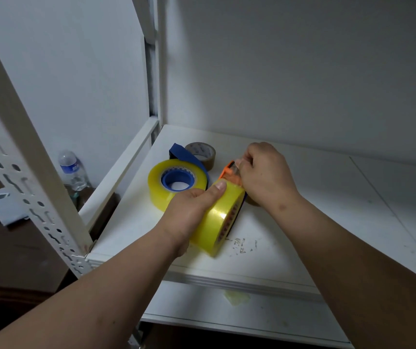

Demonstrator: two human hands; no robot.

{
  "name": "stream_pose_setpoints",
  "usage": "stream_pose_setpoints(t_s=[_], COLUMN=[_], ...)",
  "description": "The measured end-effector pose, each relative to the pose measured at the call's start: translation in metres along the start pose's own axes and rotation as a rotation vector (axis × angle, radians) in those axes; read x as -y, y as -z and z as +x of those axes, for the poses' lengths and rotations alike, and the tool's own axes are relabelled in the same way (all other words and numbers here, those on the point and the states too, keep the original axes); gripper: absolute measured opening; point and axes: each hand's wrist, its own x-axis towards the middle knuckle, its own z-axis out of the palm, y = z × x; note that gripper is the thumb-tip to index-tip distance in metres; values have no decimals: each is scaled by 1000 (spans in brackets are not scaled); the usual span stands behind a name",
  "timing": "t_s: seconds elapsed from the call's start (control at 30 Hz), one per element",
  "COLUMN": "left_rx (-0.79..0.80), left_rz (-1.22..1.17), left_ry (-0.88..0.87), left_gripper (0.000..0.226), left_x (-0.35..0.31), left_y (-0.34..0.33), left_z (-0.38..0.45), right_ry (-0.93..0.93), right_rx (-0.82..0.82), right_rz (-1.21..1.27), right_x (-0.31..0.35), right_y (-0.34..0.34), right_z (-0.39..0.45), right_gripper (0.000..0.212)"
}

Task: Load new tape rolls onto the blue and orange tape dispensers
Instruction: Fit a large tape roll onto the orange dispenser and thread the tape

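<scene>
Left hand (191, 210) wrapped around yellow tape roll (218, 217), upright on edge near front edge of white shelf (327, 197), mounted on orange dispenser (230, 173). Right hand (264, 175) closed, pinching at orange dispenser's far end. Second yellow roll (176, 182) flat on blue dispenser (184, 153), toward shelf's left edge. Brown tape roll (201, 153) just behind. Water bottle (72, 170) standing beyond left edge, contents unclear.

No legible text is present. The water bottle (72, 171) at far left carries a blue label with blurred white marks. The brown tape roll (201, 154) bears faint printing on its core, too small to read.
</scene>
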Motion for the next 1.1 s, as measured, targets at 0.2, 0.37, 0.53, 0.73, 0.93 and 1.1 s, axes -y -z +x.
stream_pose_setpoints(t_s=[0.2, 0.37, 0.53, 0.73, 0.93, 1.1], left_rx=[-115, -85, 69, 40, -23, -25], left_rz=[37, 133, 41, -8, -73, -82], left_ry=[-51, -32, 114, 103, 11, 6], left_gripper=[61, 68, 48, 33, 40, 52], left_x=[-1, -2, -1, -1, 2, 1], left_y=[-7, -6, 5, 9, -7, -4], left_z=[3, 0, 3, 5, -3, -5], right_ry=[-68, -69, -67, -124, -180, -141], right_rx=[-39, 46, 87, 125, 171, 118], right_rz=[-46, -64, -96, -90, -124, -93], right_x=[-4, -6, -10, -17, -22, -19], right_y=[2, 1, -1, -3, 1, 3], right_z=[9, 13, 17, 22, 25, 22], right_gripper=[18, 17, 16, 18, 18, 18])
